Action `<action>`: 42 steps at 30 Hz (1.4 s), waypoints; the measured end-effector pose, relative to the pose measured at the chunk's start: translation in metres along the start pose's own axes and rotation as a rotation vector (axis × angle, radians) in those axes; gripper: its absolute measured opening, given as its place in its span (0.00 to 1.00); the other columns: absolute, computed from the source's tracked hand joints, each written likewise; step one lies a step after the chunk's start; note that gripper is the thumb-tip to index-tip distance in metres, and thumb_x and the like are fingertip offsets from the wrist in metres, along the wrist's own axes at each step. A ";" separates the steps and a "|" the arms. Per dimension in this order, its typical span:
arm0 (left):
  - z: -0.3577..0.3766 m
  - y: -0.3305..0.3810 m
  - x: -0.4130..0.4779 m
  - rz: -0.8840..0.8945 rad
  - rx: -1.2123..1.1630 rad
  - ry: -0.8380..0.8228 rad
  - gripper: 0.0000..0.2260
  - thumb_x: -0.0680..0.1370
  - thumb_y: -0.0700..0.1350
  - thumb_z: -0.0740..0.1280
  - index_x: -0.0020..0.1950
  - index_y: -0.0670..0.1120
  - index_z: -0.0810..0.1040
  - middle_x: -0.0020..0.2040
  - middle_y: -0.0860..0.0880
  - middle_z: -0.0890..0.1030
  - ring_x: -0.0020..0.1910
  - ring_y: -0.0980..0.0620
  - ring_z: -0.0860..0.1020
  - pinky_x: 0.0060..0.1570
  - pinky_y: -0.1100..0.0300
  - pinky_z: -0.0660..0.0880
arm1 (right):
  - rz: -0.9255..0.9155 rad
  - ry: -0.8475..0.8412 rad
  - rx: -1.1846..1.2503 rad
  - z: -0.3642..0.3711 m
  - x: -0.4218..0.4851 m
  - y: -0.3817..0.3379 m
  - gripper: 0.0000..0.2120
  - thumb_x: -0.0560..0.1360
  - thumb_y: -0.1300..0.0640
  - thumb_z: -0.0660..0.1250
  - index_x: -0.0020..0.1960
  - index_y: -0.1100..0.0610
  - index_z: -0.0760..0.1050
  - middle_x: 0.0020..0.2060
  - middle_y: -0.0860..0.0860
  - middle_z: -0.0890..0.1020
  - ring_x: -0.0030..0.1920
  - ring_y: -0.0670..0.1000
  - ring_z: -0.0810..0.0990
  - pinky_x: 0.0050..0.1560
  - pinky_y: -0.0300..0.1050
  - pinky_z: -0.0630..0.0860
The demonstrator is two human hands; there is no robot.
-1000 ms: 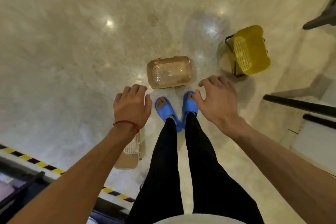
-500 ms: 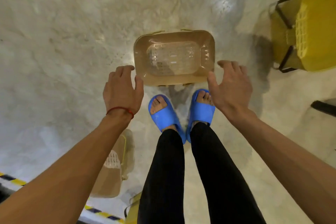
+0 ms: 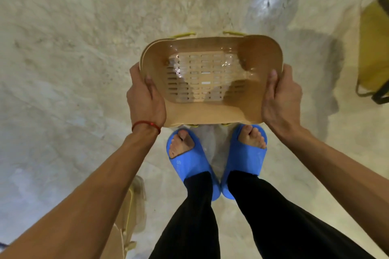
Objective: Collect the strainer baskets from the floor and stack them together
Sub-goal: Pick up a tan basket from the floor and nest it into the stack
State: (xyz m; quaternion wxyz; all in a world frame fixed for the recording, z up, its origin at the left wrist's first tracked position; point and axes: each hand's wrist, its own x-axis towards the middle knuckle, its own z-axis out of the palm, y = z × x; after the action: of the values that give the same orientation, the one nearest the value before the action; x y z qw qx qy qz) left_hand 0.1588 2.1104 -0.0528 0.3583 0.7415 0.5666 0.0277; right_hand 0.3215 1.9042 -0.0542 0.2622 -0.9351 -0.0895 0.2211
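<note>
A tan strainer basket (image 3: 210,109) with a slotted bottom sits between my two hands, just ahead of my feet. My left hand (image 3: 145,99) grips its left rim, thumb inside the wall. My right hand (image 3: 280,99) grips the right rim the same way. Whether the basket still touches the floor, I cannot tell. A second tan basket (image 3: 128,221) lies on its side on the floor at the lower left, partly hidden by my left forearm. A yellow basket (image 3: 374,48) with dark handles lies at the right edge, cut off by the frame.
My feet in blue slides (image 3: 244,160) stand close behind the held basket. The glossy pale marble floor (image 3: 73,59) stretches out to the left and ahead.
Both hands went from hovering open beside the tan basket to gripping its two side rims. The view dropped closer to the floor, and the yellow basket slid toward the right edge.
</note>
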 end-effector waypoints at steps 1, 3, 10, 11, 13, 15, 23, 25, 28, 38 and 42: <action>-0.007 0.005 -0.003 -0.003 0.005 -0.005 0.14 0.83 0.43 0.53 0.67 0.46 0.68 0.43 0.52 0.77 0.40 0.50 0.74 0.39 0.61 0.65 | 0.012 -0.007 0.000 -0.006 -0.003 -0.004 0.08 0.85 0.54 0.53 0.50 0.56 0.64 0.29 0.45 0.68 0.28 0.46 0.66 0.34 0.44 0.54; -0.026 0.020 -0.012 -0.010 0.026 -0.004 0.14 0.82 0.43 0.53 0.67 0.46 0.68 0.43 0.51 0.77 0.40 0.48 0.74 0.40 0.59 0.66 | 0.019 -0.030 0.011 -0.024 -0.013 -0.017 0.08 0.85 0.54 0.53 0.51 0.56 0.65 0.30 0.44 0.69 0.29 0.46 0.67 0.34 0.44 0.55; -0.136 0.109 -0.066 -0.001 0.048 -0.040 0.12 0.81 0.40 0.53 0.63 0.45 0.68 0.36 0.52 0.75 0.34 0.54 0.74 0.38 0.53 0.72 | -0.012 -0.074 0.018 -0.143 -0.064 -0.087 0.14 0.86 0.50 0.51 0.58 0.59 0.70 0.38 0.51 0.76 0.37 0.54 0.74 0.38 0.46 0.62; -0.153 0.124 -0.075 0.014 0.049 -0.040 0.12 0.81 0.40 0.53 0.63 0.45 0.69 0.36 0.53 0.75 0.34 0.55 0.74 0.38 0.54 0.72 | -0.014 -0.074 0.020 -0.163 -0.072 -0.098 0.15 0.86 0.50 0.51 0.58 0.59 0.70 0.38 0.51 0.76 0.38 0.54 0.74 0.38 0.46 0.63; -0.185 0.156 -0.094 0.037 0.041 -0.031 0.12 0.81 0.41 0.54 0.63 0.46 0.69 0.36 0.53 0.75 0.35 0.54 0.75 0.38 0.54 0.72 | -0.014 -0.064 0.045 -0.200 -0.089 -0.116 0.15 0.86 0.50 0.51 0.59 0.59 0.71 0.40 0.52 0.78 0.39 0.54 0.75 0.39 0.47 0.65; -0.213 0.187 -0.113 0.072 0.032 -0.026 0.12 0.81 0.42 0.54 0.63 0.46 0.70 0.37 0.53 0.76 0.35 0.51 0.75 0.40 0.55 0.72 | 0.000 -0.047 0.088 -0.238 -0.108 -0.132 0.15 0.86 0.50 0.52 0.59 0.59 0.71 0.41 0.53 0.80 0.40 0.54 0.77 0.39 0.47 0.67; -0.289 0.269 -0.174 0.241 -0.025 -0.113 0.11 0.84 0.46 0.56 0.62 0.45 0.73 0.39 0.52 0.78 0.36 0.53 0.75 0.39 0.63 0.68 | 0.139 0.106 0.176 -0.357 -0.199 -0.169 0.16 0.86 0.48 0.50 0.62 0.55 0.72 0.45 0.49 0.79 0.46 0.51 0.78 0.48 0.47 0.73; -0.303 0.284 -0.189 0.296 -0.030 -0.163 0.12 0.84 0.46 0.56 0.63 0.45 0.73 0.41 0.52 0.78 0.37 0.55 0.74 0.35 0.68 0.66 | 0.201 0.167 0.200 -0.377 -0.225 -0.174 0.16 0.86 0.48 0.51 0.61 0.56 0.73 0.43 0.47 0.78 0.45 0.51 0.78 0.46 0.44 0.70; -0.322 0.303 -0.214 0.407 -0.026 -0.226 0.12 0.84 0.47 0.56 0.65 0.46 0.73 0.43 0.54 0.78 0.39 0.54 0.74 0.37 0.66 0.67 | 0.239 0.272 0.200 -0.403 -0.270 -0.175 0.14 0.86 0.50 0.52 0.59 0.56 0.73 0.40 0.48 0.78 0.41 0.51 0.78 0.42 0.43 0.68; -0.363 0.356 -0.308 0.647 0.048 -0.525 0.12 0.83 0.49 0.56 0.65 0.49 0.72 0.46 0.47 0.82 0.44 0.46 0.78 0.46 0.54 0.74 | 0.570 0.534 0.300 -0.462 -0.431 -0.176 0.16 0.86 0.47 0.51 0.51 0.55 0.73 0.37 0.48 0.78 0.38 0.48 0.77 0.38 0.47 0.72; -0.369 0.371 -0.352 0.786 0.070 -0.659 0.11 0.83 0.47 0.58 0.63 0.48 0.74 0.47 0.45 0.83 0.46 0.43 0.80 0.44 0.54 0.73 | 0.708 0.684 0.342 -0.471 -0.500 -0.172 0.14 0.86 0.49 0.52 0.49 0.54 0.72 0.34 0.46 0.77 0.35 0.47 0.75 0.37 0.46 0.65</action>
State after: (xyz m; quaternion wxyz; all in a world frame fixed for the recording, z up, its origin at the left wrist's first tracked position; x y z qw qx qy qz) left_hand 0.1725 1.9545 0.5577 0.4554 0.8794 0.1024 -0.0939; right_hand 0.0861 1.6955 0.5801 0.3347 -0.8705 0.3605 -0.0105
